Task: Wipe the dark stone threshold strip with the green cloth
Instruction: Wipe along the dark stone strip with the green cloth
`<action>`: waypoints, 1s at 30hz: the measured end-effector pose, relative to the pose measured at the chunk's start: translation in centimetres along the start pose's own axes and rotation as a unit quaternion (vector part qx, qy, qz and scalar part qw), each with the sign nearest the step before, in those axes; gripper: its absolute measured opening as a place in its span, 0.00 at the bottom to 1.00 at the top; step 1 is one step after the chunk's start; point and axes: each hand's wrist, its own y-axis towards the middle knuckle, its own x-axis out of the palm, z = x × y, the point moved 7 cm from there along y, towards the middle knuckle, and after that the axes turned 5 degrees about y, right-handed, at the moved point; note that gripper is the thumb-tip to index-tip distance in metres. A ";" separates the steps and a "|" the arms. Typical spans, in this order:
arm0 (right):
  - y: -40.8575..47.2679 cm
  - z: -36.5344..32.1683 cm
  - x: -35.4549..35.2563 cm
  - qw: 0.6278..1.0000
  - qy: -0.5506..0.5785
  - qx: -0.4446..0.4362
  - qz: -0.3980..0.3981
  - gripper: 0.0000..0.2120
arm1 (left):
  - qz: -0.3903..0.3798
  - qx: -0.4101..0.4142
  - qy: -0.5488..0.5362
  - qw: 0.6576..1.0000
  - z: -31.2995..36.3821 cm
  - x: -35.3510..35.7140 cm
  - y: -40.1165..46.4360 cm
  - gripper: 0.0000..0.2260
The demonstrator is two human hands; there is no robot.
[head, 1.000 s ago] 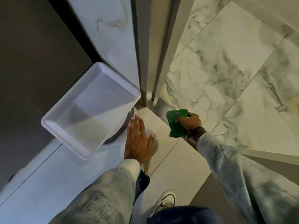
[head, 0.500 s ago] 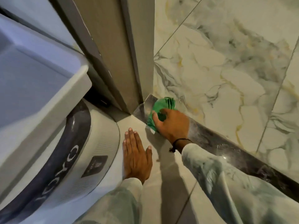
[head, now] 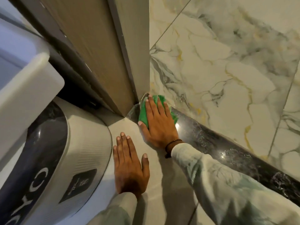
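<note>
The dark polished stone threshold strip (head: 227, 148) runs from the foot of the door frame down toward the lower right. At its upper end lies the green cloth (head: 142, 114), pressed flat under my right hand (head: 158, 122), whose fingers spread across it toward the frame corner. Most of the cloth is hidden beneath that palm. My left hand (head: 129, 166) rests flat on the pale floor tile beside the strip, fingers apart, holding nothing.
A grey door frame (head: 129, 54) stands just above the cloth. A white and dark rounded appliance (head: 65, 151) with a white tray (head: 24, 88) on top crowds the left. Marble-patterned tiles (head: 227, 62) fill the right beyond the strip.
My right hand has flattened onto the cloth and slid it up into the corner by the door frame. The view has moved closer. The left hand stays planted on the tile.
</note>
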 end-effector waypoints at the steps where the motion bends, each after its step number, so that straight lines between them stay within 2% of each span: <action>1: -0.3 1.8 -0.3 1.000 -0.011 0.005 -0.007 0.39 | 0.001 -0.003 -0.002 1.000 0.0 0.0 0.0 0.35; 3: 0.4 4.3 -1.1 0.997 -0.023 0.074 0.007 0.39 | 0.002 -0.006 -0.006 1.000 0.1 0.0 0.0 0.35; 5: 1.8 4.0 -1.1 0.988 -0.008 0.153 0.027 0.38 | 0.000 0.000 -0.007 1.000 0.1 0.0 0.1 0.35; 6: 2.1 3.0 -1.0 0.987 -0.007 0.158 0.035 0.38 | -0.003 0.000 -0.004 1.000 0.1 0.0 0.2 0.35; 7: 1.9 2.0 -0.8 0.991 -0.007 0.130 0.034 0.37 | -0.008 -0.002 0.000 1.000 0.1 0.1 0.1 0.36; 10: -2.0 2.1 -0.1 0.999 -0.021 -0.038 -0.014 0.36 | -0.017 -0.004 0.003 1.000 0.0 0.0 0.1 0.36; 12: -4.9 5.6 -1.0 0.998 -0.025 -0.049 -0.025 0.36 | -0.020 0.001 -0.003 1.000 0.1 -0.2 0.2 0.36; 15: -4.3 9.8 -2.5 0.995 -0.012 0.099 0.018 0.35 | -0.017 0.003 -0.001 1.000 0.1 -0.2 0.3 0.36; 17: -2.5 8.9 -2.5 0.982 0.013 0.184 0.040 0.36 | -0.018 -0.001 -0.003 1.000 0.1 0.0 0.2 0.36; 18: -2.2 7.5 -2.2 0.983 0.015 0.180 0.043 0.36 | -0.018 -0.002 -0.004 1.000 0.1 -0.1 0.2 0.36; 20: -3.7 4.8 -1.1 0.997 -0.009 0.072 0.027 0.35 | -0.016 0.000 -0.002 1.000 0.2 -0.3 0.2 0.36; 22: -7.7 5.3 -0.7 1.000 -0.016 -0.020 0.005 0.35 | -0.021 0.004 -0.013 1.000 1.0 -0.6 0.4 0.36; 23: -9.8 6.9 -0.9 1.000 -0.014 -0.024 0.004 0.35 | -0.025 0.009 -0.022 0.999 1.6 -0.8 0.4 0.36; 25: -12.4 11.1 -2.1 0.999 -0.021 0.036 0.027 0.35 | -0.029 0.019 -0.039 0.999 3.4 -1.0 0.3 0.35; 27: -12.6 13.9 -3.1 0.988 -0.026 0.138 0.055 0.35 | -0.027 0.029 -0.041 0.998 5.3 -1.1 -0.3 0.35; 29: -10.7 13.7 -3.4 0.965 0.002 0.245 0.094 0.35 | -0.025 0.035 -0.025 0.999 6.7 -0.8 -1.3 0.34; 30: -9.7 12.4 -3.3 0.959 0.014 0.264 0.101 0.35 | -0.027 0.038 -0.011 0.999 7.1 -0.5 -1.9 0.34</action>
